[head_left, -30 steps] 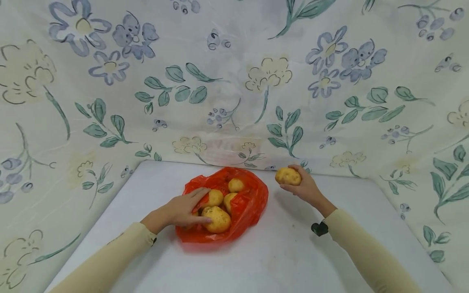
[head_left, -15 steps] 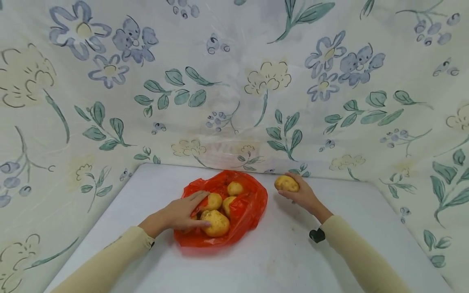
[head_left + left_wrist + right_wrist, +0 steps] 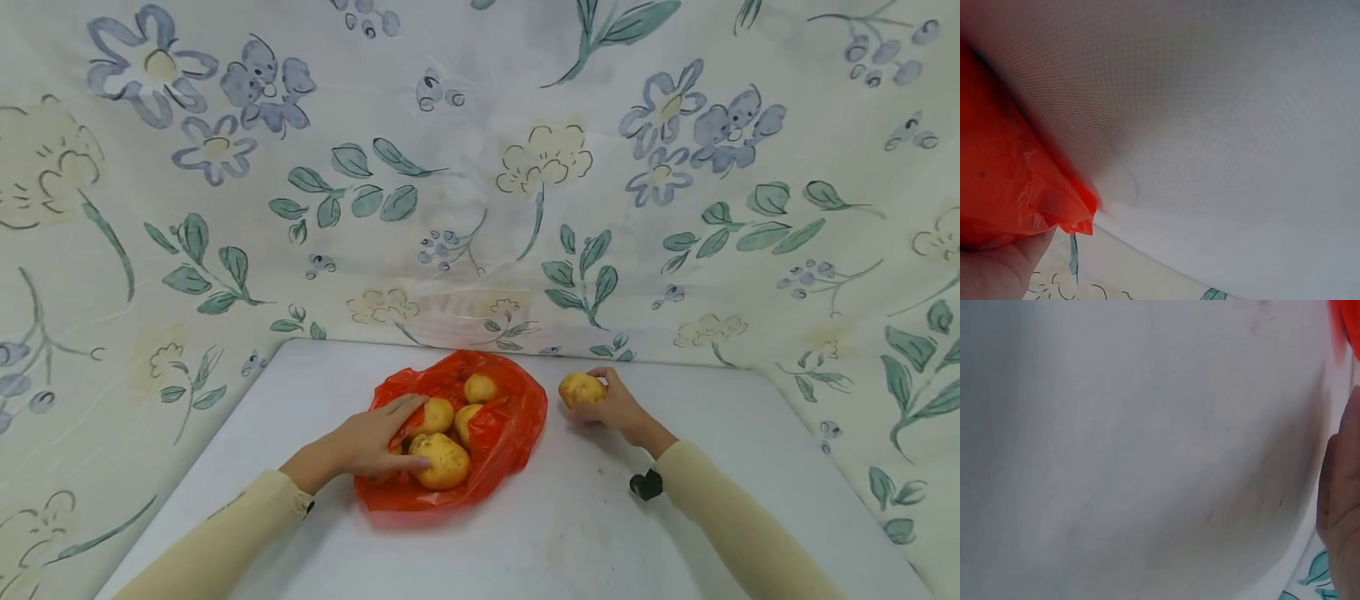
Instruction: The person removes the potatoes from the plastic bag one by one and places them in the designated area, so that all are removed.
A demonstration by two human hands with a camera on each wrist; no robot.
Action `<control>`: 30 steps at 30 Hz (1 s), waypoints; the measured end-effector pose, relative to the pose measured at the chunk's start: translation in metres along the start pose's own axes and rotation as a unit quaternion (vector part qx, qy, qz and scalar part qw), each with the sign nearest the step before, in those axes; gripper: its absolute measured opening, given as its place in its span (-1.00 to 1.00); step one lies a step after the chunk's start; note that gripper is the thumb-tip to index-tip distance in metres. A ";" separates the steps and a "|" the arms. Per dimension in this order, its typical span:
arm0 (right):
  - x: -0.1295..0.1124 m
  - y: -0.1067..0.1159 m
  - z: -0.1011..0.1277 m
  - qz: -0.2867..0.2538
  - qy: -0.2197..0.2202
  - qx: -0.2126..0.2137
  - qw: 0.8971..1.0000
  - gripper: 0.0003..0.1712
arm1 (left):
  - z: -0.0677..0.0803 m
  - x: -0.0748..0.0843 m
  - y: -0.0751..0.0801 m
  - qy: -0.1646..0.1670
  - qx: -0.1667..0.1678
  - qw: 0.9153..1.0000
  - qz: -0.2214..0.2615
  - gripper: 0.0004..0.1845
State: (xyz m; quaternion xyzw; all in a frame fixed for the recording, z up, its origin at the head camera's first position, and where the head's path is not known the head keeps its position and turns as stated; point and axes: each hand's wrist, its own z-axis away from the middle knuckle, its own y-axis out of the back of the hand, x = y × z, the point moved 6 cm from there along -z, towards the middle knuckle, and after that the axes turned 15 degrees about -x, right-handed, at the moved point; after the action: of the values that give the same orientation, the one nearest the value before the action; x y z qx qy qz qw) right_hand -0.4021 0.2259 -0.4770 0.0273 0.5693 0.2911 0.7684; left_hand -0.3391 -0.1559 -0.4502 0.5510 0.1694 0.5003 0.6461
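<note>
Red plastic bag [image 3: 527, 429] sits on the white surface [image 3: 555, 542], mouth spread, potatoes [image 3: 442, 465] showing inside. My read on the step: one potato handled outside the bag while the bag gets braced. Held potato [image 3: 577, 389] is just right of the bag, apart from it, low over the surface; I can't tell if it's in contact, and the wrist views don't settle it. Right hand [image 3: 621, 412] pinches it, thumb and fingers. Left hand [image 3: 360, 443] is spread over the bag's left side, thumb lying on the front potato; looks like bracing, not gripping. Next move, I'd say, calls for slow control on the right, since a round potato could roll if released early, and light pressure on the left so loose plastic doesn't shift. Count: one bag, two hands, six potatoes in sight: five bagged, one of those mostly behind the left hand, plus one held. More could be hidden underneath; can't confirm.
</note>
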 end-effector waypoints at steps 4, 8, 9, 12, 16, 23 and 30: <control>0.000 -0.005 0.001 0.009 0.007 -0.012 1.000 -0.04 | 0.000 0.000 -0.001 -0.004 0.001 1.000 0.000 0.14; 0.003 -0.005 -0.001 0.011 0.009 -0.001 1.000 -0.05 | 0.001 0.000 0.000 -0.008 0.004 1.000 0.000 0.14; 0.003 -0.004 -0.002 0.010 0.008 0.005 1.000 -0.06 | 0.002 0.000 -0.001 -0.006 0.003 1.000 0.000 0.14; 0.004 -0.002 -0.003 0.019 0.005 0.017 1.000 -0.05 | 0.002 0.000 0.000 -0.006 0.003 1.000 0.000 0.15; 0.004 -0.002 -0.005 0.039 -0.001 0.018 0.999 -0.03 | 0.000 0.002 0.000 -0.007 0.000 1.000 -0.002 0.15; 0.002 -0.006 -0.007 0.079 -0.015 0.006 0.997 -0.02 | 0.000 0.001 0.000 -0.001 0.001 1.000 0.005 0.14; 0.007 -0.009 -0.010 0.098 -0.037 0.003 0.995 0.01 | 0.000 0.001 0.000 -0.009 0.000 1.000 0.004 0.14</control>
State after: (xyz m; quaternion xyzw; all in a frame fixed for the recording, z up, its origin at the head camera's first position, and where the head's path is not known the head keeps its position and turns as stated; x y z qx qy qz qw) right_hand -0.4062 0.2186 -0.4902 0.0953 0.5362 0.3620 0.7566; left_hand -0.3383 -0.1550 -0.4498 0.5561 0.1613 0.4976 0.6458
